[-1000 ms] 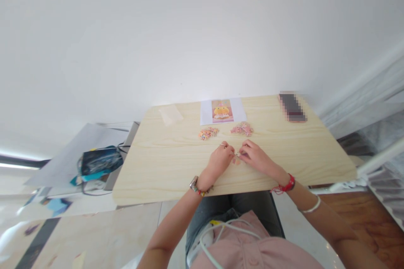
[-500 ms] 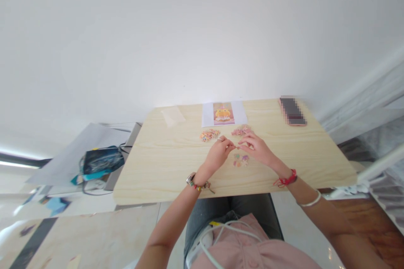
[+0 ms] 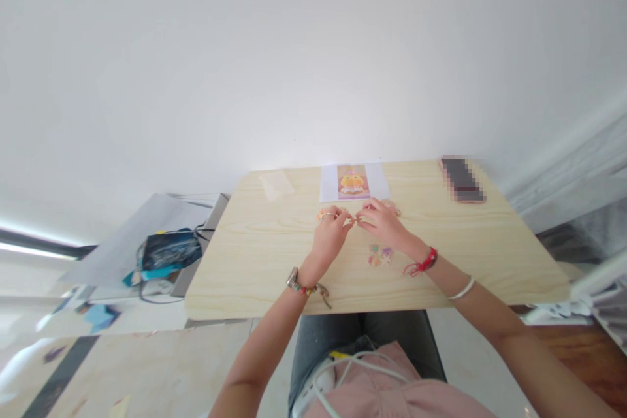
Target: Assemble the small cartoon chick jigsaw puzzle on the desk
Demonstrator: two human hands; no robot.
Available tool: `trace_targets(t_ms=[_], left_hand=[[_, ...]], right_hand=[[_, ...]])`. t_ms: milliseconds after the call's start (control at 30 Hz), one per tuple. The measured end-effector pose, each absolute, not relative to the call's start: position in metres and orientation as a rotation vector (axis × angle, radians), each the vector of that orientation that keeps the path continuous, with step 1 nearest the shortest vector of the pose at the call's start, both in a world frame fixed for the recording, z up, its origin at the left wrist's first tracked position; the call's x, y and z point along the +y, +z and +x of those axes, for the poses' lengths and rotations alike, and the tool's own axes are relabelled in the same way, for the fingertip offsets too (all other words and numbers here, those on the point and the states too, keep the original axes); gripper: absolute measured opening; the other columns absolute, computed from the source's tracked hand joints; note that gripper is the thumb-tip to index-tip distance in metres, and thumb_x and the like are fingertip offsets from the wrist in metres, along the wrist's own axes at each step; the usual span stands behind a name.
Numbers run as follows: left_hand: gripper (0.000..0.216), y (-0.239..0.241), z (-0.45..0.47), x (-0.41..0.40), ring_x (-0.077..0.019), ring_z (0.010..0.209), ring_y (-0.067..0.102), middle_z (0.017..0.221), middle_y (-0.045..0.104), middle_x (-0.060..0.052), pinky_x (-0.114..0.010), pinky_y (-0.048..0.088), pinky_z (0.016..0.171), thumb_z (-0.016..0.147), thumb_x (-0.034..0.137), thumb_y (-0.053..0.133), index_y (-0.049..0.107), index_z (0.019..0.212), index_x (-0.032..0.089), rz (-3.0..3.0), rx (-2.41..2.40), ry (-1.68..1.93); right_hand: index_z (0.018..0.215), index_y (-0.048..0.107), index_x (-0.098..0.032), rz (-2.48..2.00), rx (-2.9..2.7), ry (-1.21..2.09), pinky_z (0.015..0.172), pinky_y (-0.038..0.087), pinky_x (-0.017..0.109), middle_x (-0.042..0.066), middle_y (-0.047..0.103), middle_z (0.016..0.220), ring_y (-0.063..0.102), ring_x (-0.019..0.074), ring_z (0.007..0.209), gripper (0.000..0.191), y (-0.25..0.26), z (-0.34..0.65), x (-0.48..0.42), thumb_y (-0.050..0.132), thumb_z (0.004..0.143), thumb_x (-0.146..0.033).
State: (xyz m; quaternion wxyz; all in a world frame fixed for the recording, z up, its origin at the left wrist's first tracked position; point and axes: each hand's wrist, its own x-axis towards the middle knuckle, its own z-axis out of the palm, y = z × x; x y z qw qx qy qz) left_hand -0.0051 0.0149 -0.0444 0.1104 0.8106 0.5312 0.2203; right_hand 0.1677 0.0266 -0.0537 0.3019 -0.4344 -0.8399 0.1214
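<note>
Head view: my left hand (image 3: 329,238) and my right hand (image 3: 385,227) are drawn close together just above the worktop (image 3: 274,255), fingertips almost meeting. The thumb and fingers of my left hand pinch what looks like a small piece (image 3: 354,221); its shape and print are too tiny to make out. My right hand's thumb and fingertips come up against the other side of it, curled inward, and I cannot tell whether they grip it too. Nearer to me than the hands, below the right one, lies a little cluster of pieces (image 3: 380,255) in teal, purple, orange and pale pink. Just past my left hand an orange pile (image 3: 321,214) shows partly, the rest hidden by my fingers, and behind my right hand a pink pile (image 3: 393,208) peeks out. Farther out, straight beyond both hands, is a white sheet (image 3: 329,184) with a printed picture (image 3: 353,181) of a yellow figure on pink. A pale, thin packet (image 3: 277,184) lies flat beyond and to the left of my left hand, and a phone (image 3: 462,179), its screen pixelated, rests well off to the right of my right hand.
</note>
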Motion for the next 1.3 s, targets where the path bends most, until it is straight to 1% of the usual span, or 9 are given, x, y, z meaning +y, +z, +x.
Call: trace_targets(t_ms=[133, 267, 367, 600, 700, 767, 1000, 1167, 1300], left_hand=[[0.017, -0.045, -0.005, 0.034, -0.0143, 0.077, 0.054, 0.093, 0.049, -0.006, -0.025, 0.043, 0.064, 0.085, 0.027, 0.043, 0.057, 0.091, 0.019, 2.439, 1.733, 0.336], [0.018, -0.051, -0.001, 0.039, -0.016, 0.079, 0.053, 0.089, 0.049, -0.007, -0.026, 0.044, 0.064, 0.086, 0.018, 0.039, 0.057, 0.088, 0.016, 2.486, 1.828, 0.218], [0.018, -0.051, 0.0, 0.034, -0.017, 0.081, 0.054, 0.091, 0.049, -0.008, -0.026, 0.045, 0.063, 0.085, 0.014, 0.039, 0.055, 0.091, 0.016, 2.511, 1.85, 0.223], [0.022, -0.046, -0.009, 0.0, -0.0174, 0.081, 0.056, 0.102, 0.049, -0.007, -0.027, 0.047, 0.064, 0.078, 0.022, 0.054, 0.054, 0.1, 0.019, 2.411, 1.699, 0.336], [0.02, -0.049, -0.007, -0.016, -0.0164, 0.079, 0.056, 0.098, 0.051, -0.006, -0.028, 0.048, 0.066, 0.078, 0.022, 0.054, 0.056, 0.098, 0.018, 2.387, 1.556, 0.304], [0.021, -0.051, -0.001, -0.023, -0.0159, 0.08, 0.056, 0.096, 0.05, -0.006, -0.027, 0.047, 0.067, 0.078, 0.021, 0.054, 0.056, 0.099, 0.019, 2.391, 1.489, 0.28], [0.017, -0.055, 0.023, -0.022, -0.0142, 0.081, 0.053, 0.096, 0.05, -0.005, -0.025, 0.045, 0.071, 0.08, 0.019, 0.048, 0.057, 0.094, 0.019, 2.375, 1.364, 0.166], [0.015, -0.059, 0.023, -0.015, -0.0148, 0.085, 0.052, 0.095, 0.051, -0.006, -0.027, 0.044, 0.077, 0.08, 0.015, 0.045, 0.056, 0.09, 0.016, 2.346, 1.335, 0.191], [0.018, -0.06, 0.019, -0.011, -0.0155, 0.087, 0.052, 0.097, 0.051, -0.008, -0.028, 0.043, 0.081, 0.078, 0.015, 0.048, 0.055, 0.096, 0.014, 2.315, 1.312, 0.235]], right_hand=[[0.083, 0.062, -0.017, -1.165, -2.279, 0.325, 0.075, 0.043, 0.032, 0.005, 0.049, 0.088, 0.05, 0.0163, 0.083, 0.009, -0.065, 0.157, 0.052, 0.057, 0.076, -0.018], [0.08, 0.063, -0.015, -1.167, -2.357, 0.272, 0.073, 0.042, 0.032, 0.006, 0.05, 0.086, 0.05, 0.0163, 0.08, 0.009, -0.075, 0.148, 0.064, 0.055, 0.077, -0.016], [0.083, 0.063, -0.015, -1.171, -2.369, 0.272, 0.073, 0.043, 0.031, 0.007, 0.052, 0.086, 0.05, 0.0164, 0.079, 0.01, -0.078, 0.146, 0.066, 0.055, 0.077, -0.016], [0.092, 0.061, -0.018, -1.232, -2.233, 0.316, 0.077, 0.044, 0.035, 0.006, 0.051, 0.091, 0.051, 0.0181, 0.085, 0.019, -0.065, 0.175, 0.038, 0.055, 0.075, -0.013], [0.09, 0.062, -0.019, -1.131, -2.308, 0.437, 0.079, 0.043, 0.037, 0.006, 0.051, 0.093, 0.051, 0.0196, 0.09, 0.017, -0.061, 0.195, 0.013, 0.056, 0.075, -0.013], [0.09, 0.062, -0.019, -1.12, -2.374, 0.509, 0.078, 0.044, 0.036, 0.007, 0.051, 0.092, 0.051, 0.0191, 0.088, 0.016, -0.059, 0.202, -0.003, 0.056, 0.075, -0.016], [0.077, 0.061, -0.015, -1.287, -2.412, 0.512, 0.075, 0.043, 0.032, 0.006, 0.05, 0.086, 0.051, 0.0171, 0.081, 0.006, -0.062, 0.195, -0.024, 0.056, 0.076, -0.019], [0.079, 0.058, -0.015, -1.29, -2.363, 0.586, 0.076, 0.043, 0.031, 0.006, 0.05, 0.087, 0.051, 0.0168, 0.082, 0.005, -0.066, 0.193, -0.02, 0.056, 0.076, -0.018], [0.086, 0.058, -0.015, -1.291, -2.341, 0.62, 0.077, 0.043, 0.031, 0.006, 0.05, 0.089, 0.051, 0.017, 0.084, 0.012, -0.069, 0.194, -0.017, 0.058, 0.075, -0.02]])
